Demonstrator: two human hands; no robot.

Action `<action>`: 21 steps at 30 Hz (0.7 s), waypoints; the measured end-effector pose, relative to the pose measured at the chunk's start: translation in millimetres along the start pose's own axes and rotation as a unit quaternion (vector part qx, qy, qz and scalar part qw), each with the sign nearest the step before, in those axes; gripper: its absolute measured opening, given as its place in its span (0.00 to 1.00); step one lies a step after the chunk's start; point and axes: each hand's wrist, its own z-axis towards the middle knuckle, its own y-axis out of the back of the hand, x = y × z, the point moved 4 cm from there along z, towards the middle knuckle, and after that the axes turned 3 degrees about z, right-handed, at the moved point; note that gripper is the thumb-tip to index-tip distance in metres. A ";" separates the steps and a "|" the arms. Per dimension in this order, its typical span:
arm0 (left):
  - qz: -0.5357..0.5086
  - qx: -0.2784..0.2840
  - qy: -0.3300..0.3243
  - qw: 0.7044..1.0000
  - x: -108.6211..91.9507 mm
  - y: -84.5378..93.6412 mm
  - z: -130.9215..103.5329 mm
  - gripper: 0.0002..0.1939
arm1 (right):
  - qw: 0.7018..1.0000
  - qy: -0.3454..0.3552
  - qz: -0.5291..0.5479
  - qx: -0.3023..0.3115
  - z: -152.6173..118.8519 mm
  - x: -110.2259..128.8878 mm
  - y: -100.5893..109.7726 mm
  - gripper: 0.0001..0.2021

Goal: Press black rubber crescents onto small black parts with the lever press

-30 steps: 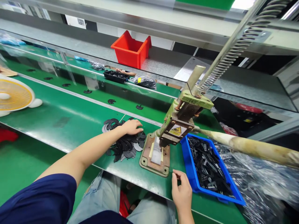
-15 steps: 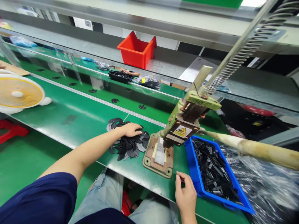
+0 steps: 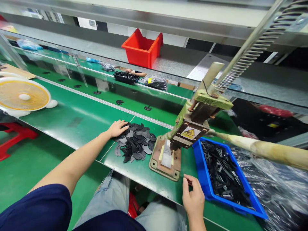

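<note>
My left hand [image 3: 117,129] lies with fingers outstretched on the far left edge of a pile of black and grey crescent-shaped pieces [image 3: 138,144]. The pile is heaped on the green bench, left of a hand press [image 3: 187,128]. On the press's metal base [image 3: 156,162] is a pale plate [image 3: 166,157], and no crescent piece shows there. My right hand [image 3: 193,197] hovers or rests near the bench's front edge, between the press and a blue bin [image 3: 207,189]. Its thumb and index finger meet in a loose pinch; anything between them is hidden.
The blue bin holds many thin black parts [image 3: 223,173], with clear plastic bags [image 3: 276,189] beside it. A press handle [image 3: 260,146] reaches over the bin. Black pieces [image 3: 147,108] lie spaced along the belt. A fan [image 3: 24,96], red bin [image 3: 143,48] and co-worker's hand [image 3: 130,71] are farther off.
My left hand has slid from the top of the pile to its far left edge, uncovering more crescent pieces. The right hand keeps its loose pinch. The view has shifted slightly.
</note>
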 end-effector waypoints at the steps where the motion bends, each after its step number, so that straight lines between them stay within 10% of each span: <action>1: -0.006 -0.005 -0.005 1.000 -6.0 -2.3 -3.4 0.35 | 1.000 0.004 0.001 -0.003 0.7 1.7 0.4 0.15; 13: -0.206 -0.187 0.036 0.960 10.2 12.9 -38.4 0.24 | 0.999 0.041 0.015 0.003 -9.7 37.8 12.6 0.10; 21: -0.340 -0.199 -0.066 0.917 -63.4 58.8 -102.0 0.13 | 0.998 0.022 -0.052 0.006 7.6 58.0 79.2 0.15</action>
